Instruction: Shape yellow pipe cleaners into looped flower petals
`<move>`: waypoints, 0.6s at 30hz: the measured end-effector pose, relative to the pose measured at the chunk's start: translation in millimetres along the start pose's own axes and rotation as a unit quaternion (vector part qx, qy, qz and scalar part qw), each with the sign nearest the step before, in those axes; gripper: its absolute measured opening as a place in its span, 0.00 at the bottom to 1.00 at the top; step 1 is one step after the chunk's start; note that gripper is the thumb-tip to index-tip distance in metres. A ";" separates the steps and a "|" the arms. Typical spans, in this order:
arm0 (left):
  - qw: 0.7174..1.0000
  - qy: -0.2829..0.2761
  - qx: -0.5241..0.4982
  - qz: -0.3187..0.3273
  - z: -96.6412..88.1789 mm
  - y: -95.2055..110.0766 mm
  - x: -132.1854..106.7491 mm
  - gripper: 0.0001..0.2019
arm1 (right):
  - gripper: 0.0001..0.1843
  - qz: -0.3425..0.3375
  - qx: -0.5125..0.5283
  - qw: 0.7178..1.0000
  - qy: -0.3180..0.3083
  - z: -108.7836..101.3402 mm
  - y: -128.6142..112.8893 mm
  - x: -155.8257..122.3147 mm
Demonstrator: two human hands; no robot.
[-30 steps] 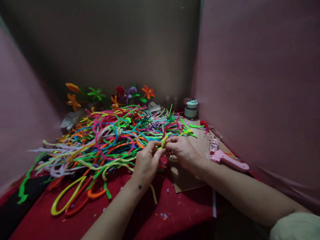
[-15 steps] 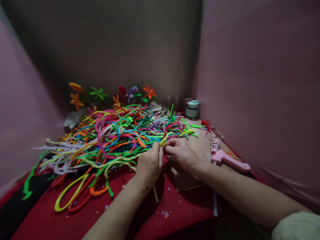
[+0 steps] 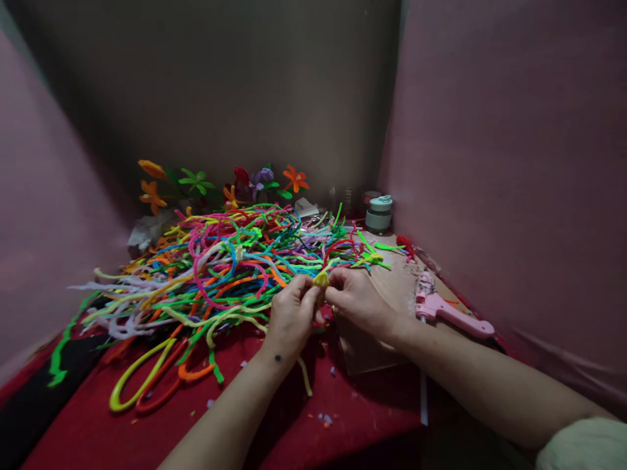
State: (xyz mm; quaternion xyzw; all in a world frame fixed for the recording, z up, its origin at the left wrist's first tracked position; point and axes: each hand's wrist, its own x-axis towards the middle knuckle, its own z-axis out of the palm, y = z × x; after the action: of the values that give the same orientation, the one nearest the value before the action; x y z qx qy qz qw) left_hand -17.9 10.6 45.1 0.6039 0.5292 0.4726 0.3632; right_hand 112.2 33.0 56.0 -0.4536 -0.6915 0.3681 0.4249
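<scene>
My left hand point(image 3: 290, 316) and my right hand point(image 3: 357, 299) meet at the middle of the red table point(image 3: 353, 418), fingers pinched on a yellow pipe cleaner point(image 3: 321, 280). Its coiled end shows between the fingertips. A loose tail of it hangs below my left hand toward the front. Right behind my hands spreads a big pile of pipe cleaners point(image 3: 220, 267) in many colours.
A pink glue gun point(image 3: 443, 308) lies on a cardboard sheet point(image 3: 392, 287) to the right. Finished pipe-cleaner flowers point(image 3: 220, 183) stand at the back by the wall, next to a small round jar point(image 3: 379, 214). Pink walls close in on both sides.
Both hands stay pinched on the yellow pipe cleaner and have shifted slightly; the coiled end now shows more between the fingertips. The view has drifted a little.
</scene>
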 end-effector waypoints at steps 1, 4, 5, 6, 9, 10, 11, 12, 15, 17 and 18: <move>1.000 0.003 -0.025 -0.017 0.0 1.9 0.6 0.07 | 0.04 0.017 0.038 0.999 -0.017 0.1 0.3 0.2; 0.993 -0.011 -0.100 -0.060 0.2 6.8 1.9 0.08 | 0.05 0.070 0.151 0.983 -0.078 0.8 0.5 0.4; 0.991 -0.015 -0.120 -0.064 0.4 7.8 2.2 0.08 | 0.05 0.075 0.171 0.979 -0.086 0.9 0.4 0.4; 0.989 -0.016 -0.132 -0.066 0.5 8.3 2.4 0.08 | 0.04 0.072 0.180 0.977 -0.085 1.0 0.3 0.4; 0.989 0.006 -0.131 -0.063 -0.8 9.5 3.2 0.09 | 0.03 0.054 0.165 0.983 -0.058 0.9 -0.3 0.5; 0.990 0.010 -0.127 -0.061 -2.1 10.3 3.5 0.09 | 0.03 0.050 0.153 0.985 -0.059 0.9 -0.7 0.6; 0.990 0.010 -0.125 -0.057 -3.8 11.4 3.9 0.09 | 0.03 0.049 0.142 0.987 -0.064 1.0 -1.2 0.7; 0.991 0.003 -0.125 -0.053 -5.8 12.8 4.2 0.09 | 0.03 0.051 0.135 0.987 -0.072 1.1 -1.8 0.8; 0.991 -0.033 -0.119 -0.049 -11.9 16.4 5.1 0.10 | 0.04 0.079 0.140 0.982 -0.097 1.2 -4.3 0.9; 0.991 -0.049 -0.108 -0.053 -14.7 16.8 5.4 0.10 | 0.04 0.104 0.171 0.974 -0.108 0.8 -5.9 0.8; 0.992 -0.048 -0.106 -0.055 -15.4 16.3 5.4 0.09 | 0.03 0.113 0.186 0.969 -0.115 0.5 -6.7 0.7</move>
State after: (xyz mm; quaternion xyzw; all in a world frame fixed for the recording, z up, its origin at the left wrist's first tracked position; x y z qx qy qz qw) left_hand -27.8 12.1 65.9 0.5543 0.4901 0.4758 0.4755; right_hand 109.5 31.5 61.9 -0.3965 -0.5993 0.5854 0.3755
